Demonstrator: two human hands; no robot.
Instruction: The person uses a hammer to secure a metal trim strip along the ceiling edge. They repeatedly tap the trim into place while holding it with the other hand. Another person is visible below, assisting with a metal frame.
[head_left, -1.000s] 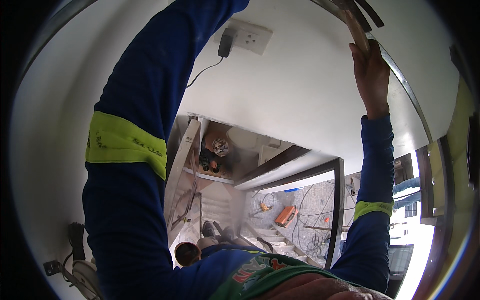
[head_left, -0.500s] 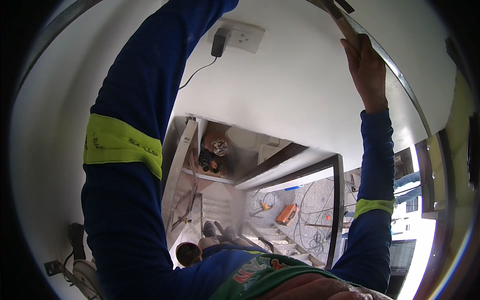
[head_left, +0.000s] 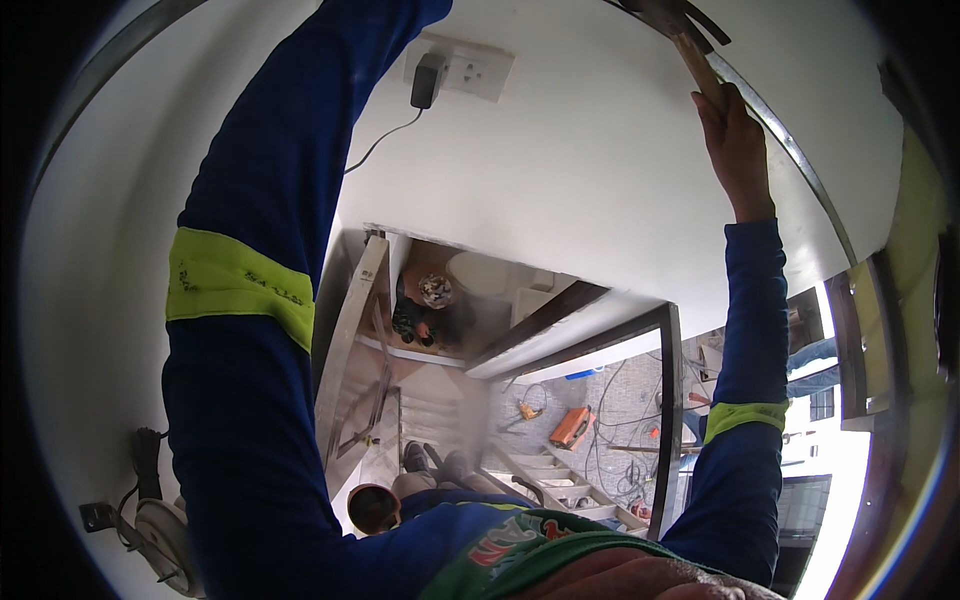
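Observation:
My right hand (head_left: 738, 150) is raised at the upper right, its fingers wrapped round the wooden handle of a hammer (head_left: 700, 68). The dark hammer head lies at the top edge, partly cut off, close to a curved-looking metal strip (head_left: 790, 140) along the white wall (head_left: 570, 170). My left arm (head_left: 250, 200), in a blue sleeve with a yellow-green band, reaches up past the top edge, so the left hand is out of sight. Beside that forearm, a black plug adapter (head_left: 426, 82) sits in a white wall socket (head_left: 485, 72), its cord hanging down.
Far below, a person (head_left: 435, 293) with a patterned head covering crouches in a small room. A dark door frame (head_left: 671, 400) opens onto a floor with an orange case (head_left: 572, 428) and loose cables. Wooden steps (head_left: 555, 470) stand near it. A coiled dark cable (head_left: 147, 465) hangs at lower left.
My right hand has shifted slightly down and to the right with the hammer, and more of the hammer head shows. The view has tilted a little; the left arm stays raised.

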